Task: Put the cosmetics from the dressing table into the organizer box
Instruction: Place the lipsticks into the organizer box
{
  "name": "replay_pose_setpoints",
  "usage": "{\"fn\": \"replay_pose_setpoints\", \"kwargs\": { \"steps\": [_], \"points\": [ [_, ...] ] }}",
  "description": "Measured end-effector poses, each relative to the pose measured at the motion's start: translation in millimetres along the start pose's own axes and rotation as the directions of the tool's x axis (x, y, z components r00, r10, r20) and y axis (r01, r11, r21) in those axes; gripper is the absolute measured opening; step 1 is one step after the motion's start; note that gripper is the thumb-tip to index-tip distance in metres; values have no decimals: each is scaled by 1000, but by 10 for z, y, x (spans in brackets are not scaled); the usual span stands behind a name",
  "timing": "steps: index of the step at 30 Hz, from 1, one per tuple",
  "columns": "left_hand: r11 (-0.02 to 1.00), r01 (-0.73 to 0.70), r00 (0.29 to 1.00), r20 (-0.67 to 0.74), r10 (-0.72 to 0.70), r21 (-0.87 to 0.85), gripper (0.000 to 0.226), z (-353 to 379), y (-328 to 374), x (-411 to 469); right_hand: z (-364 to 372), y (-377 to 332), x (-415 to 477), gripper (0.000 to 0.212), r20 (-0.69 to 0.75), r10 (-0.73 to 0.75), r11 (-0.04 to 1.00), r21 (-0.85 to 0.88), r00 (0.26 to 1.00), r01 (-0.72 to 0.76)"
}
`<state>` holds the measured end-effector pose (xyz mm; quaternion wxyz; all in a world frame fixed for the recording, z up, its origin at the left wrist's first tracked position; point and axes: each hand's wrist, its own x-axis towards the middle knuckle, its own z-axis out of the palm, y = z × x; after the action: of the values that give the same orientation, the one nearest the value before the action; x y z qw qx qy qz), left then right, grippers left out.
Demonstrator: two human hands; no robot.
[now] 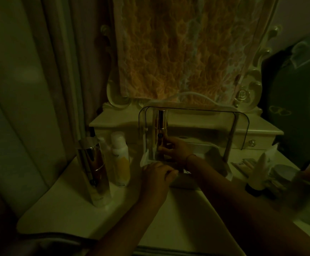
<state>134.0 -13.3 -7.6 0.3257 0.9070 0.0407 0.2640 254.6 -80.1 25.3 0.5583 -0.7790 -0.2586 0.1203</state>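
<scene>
A clear organizer box (239,130) with a raised transparent lid stands at the middle of the pale dressing table (73,204). My right hand (176,150) reaches inside it and grips a tall gold bottle (162,122), held upright at the box's left end. My left hand (158,178) rests on the front left edge of the box, fingers curled on the rim. Left of the box stand a tall shiny metallic bottle (93,169) and a white bottle with a yellow label (120,159).
A cloth-covered mirror in an ornate frame (187,52) rises behind the box. Curtains (30,89) hang at the left. At the right lie a small white figure (261,170), flat items and a round container (283,170). A dark plush shape (294,108) fills the far right.
</scene>
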Motion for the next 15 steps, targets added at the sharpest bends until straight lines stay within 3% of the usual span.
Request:
{"fn": "replay_pose_setpoints", "kwargs": {
  "steps": [6,10,15],
  "points": [
    [998,23,999,-40,-20,64,20,48,52,-108,71,-45,-59,48,-11,-29,990,-139,1000,27],
    [996,26,999,-24,-24,88,21,40,69,-129,92,-51,-115,44,-26,-24,992,-121,999,20],
    [997,27,999,-31,-30,-78,31,-66,119,-238,73,-96,-172,39,-56,35,998,-50,998,-38]
  ]
}}
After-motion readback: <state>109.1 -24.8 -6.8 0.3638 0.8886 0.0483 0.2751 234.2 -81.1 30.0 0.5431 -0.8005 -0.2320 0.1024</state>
